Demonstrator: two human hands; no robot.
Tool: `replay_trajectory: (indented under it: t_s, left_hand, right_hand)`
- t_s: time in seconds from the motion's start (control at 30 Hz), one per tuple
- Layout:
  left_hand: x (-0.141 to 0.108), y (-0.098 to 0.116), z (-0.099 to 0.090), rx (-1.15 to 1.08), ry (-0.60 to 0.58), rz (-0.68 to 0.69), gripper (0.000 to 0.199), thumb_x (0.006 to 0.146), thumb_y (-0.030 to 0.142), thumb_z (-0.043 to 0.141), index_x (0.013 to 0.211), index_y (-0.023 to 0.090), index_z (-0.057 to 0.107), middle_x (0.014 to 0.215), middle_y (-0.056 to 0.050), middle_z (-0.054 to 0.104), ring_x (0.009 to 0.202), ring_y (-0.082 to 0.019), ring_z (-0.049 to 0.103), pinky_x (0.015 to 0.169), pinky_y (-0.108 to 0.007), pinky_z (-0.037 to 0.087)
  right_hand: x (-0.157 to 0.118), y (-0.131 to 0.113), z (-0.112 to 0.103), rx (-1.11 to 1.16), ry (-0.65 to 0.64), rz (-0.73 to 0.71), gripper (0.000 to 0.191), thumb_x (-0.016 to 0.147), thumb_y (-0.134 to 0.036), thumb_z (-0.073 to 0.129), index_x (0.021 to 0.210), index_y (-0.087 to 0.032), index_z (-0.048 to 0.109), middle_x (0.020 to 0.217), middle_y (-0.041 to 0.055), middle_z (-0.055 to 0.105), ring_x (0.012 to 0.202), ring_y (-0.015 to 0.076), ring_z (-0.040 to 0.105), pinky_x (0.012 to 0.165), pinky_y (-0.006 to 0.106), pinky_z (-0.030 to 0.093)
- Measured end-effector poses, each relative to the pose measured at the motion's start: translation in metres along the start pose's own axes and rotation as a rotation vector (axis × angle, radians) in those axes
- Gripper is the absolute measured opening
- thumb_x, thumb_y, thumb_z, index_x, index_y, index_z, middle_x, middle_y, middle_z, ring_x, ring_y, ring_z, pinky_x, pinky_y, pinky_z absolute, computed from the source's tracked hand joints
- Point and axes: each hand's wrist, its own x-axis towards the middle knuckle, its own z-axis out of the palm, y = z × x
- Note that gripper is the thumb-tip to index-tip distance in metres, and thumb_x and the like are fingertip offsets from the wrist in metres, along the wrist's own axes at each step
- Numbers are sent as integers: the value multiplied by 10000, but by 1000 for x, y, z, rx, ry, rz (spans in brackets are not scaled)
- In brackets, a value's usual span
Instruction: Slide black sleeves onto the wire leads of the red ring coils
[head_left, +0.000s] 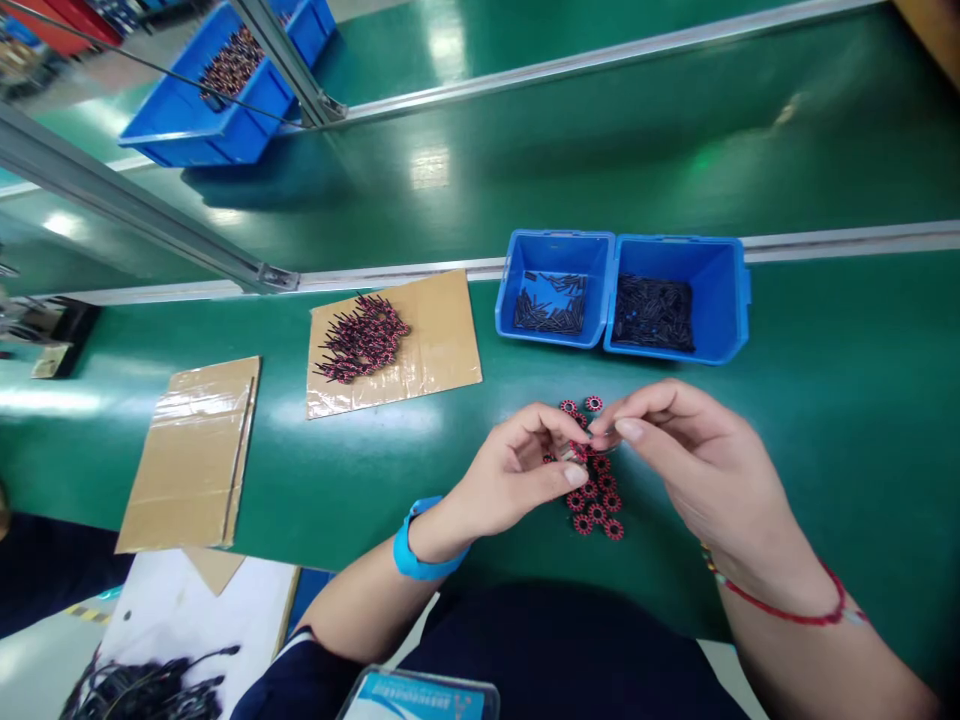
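My left hand (517, 470) is closed, thumb and fingers pinching a small red-and-black wound ring (578, 451), partly hidden by the fingers. Close beside it, my right hand (697, 460) pinches what looks like a thin wire from that ring between thumb and forefinger. Both hands hover over a loose group of similar red-and-black rings (597, 513) on the green tabletop (390, 470). Beyond the hands stand two blue bins: the left bin (504, 300) holds scattered short black tubes (551, 315), the right bin (716, 300) a denser heap of them (652, 312).
A cardboard sheet (442, 340) bears a pile of rings with black tubes (364, 340). More cardboard (187, 450) lies farther left. A metal post (150, 200) rises at left; behind it sits a large blue crate (195, 140). Black cables (157, 685) lie lower left.
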Motion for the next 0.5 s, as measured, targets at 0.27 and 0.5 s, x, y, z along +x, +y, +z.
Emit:
replay_trajectory:
  t_s: [0.27,0.5]
  left_hand:
    - [0,1,0,-3,-12,42,216,814,242,761,967,180,622,817,2,559,741,-101,486,702,-241,424]
    - [1,1,1,-34,-15,36,210,811,221,762,958,179,620,864,-9,590,754,-98,500,714,-242,431]
  right_hand:
    - [-1,-1,-1,41,12,-17,74,924,-215,669,900,-278,699,869,-22,752,797,109,707,745,225,592]
    - [-1,-2,0,-9,14,-37,89,922,-207,669,898,-284,705,865,-27,756,796,105,712,739,213,592]
